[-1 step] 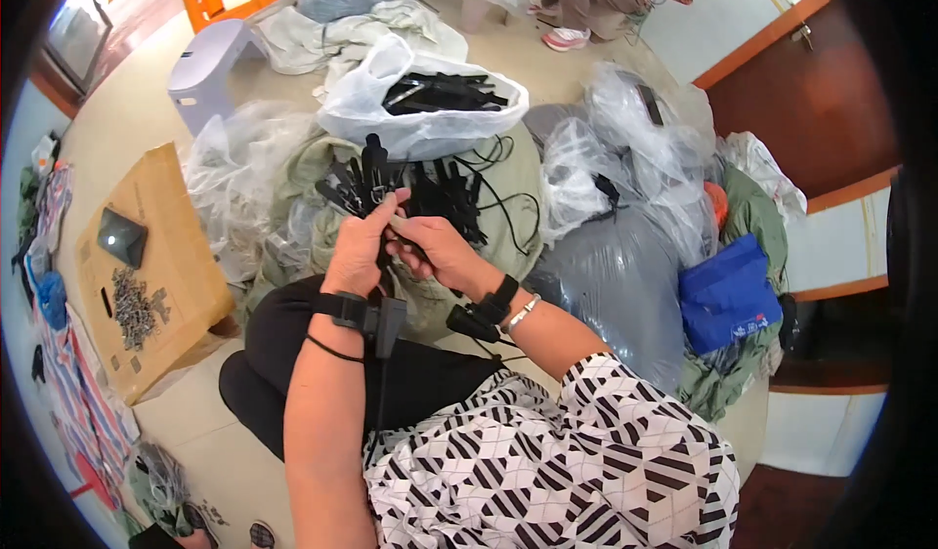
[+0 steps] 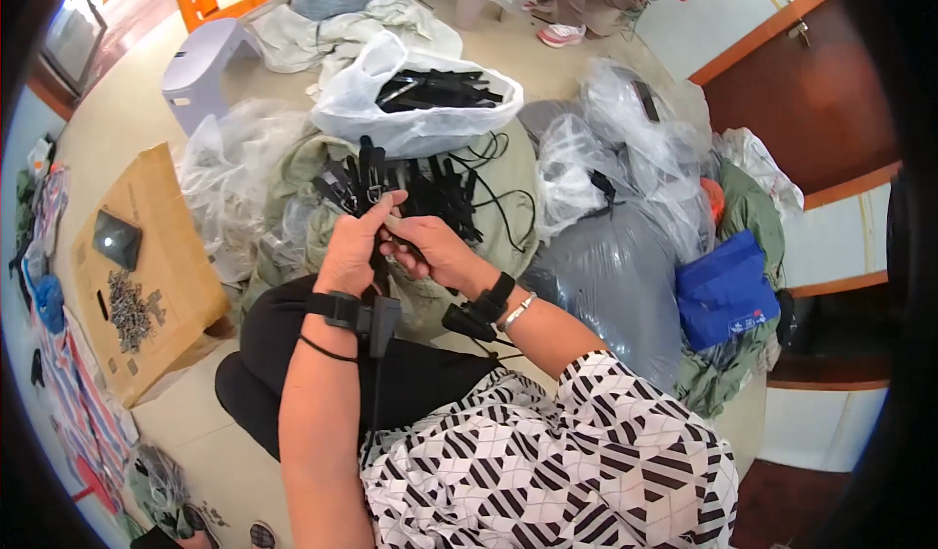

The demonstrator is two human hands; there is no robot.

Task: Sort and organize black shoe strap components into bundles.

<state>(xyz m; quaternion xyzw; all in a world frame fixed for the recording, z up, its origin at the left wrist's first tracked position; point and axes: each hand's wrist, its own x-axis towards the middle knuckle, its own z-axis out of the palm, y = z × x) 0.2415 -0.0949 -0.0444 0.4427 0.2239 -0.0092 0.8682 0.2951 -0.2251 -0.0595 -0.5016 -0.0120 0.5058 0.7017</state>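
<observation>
Change was slight: from my distant post I saw the view slide a touch left, nothing more. My left hand [image 2: 352, 248] stayed closed on black straps [image 2: 370, 163], a metal buckle [image 2: 374, 194] showing near its thumb. My right hand [image 2: 437, 244] stayed together with it, fingers curled, though I couldn't tell what they pinched. The straps fanned out short of the white bag [image 2: 430, 137], so the handling had got no further.
</observation>
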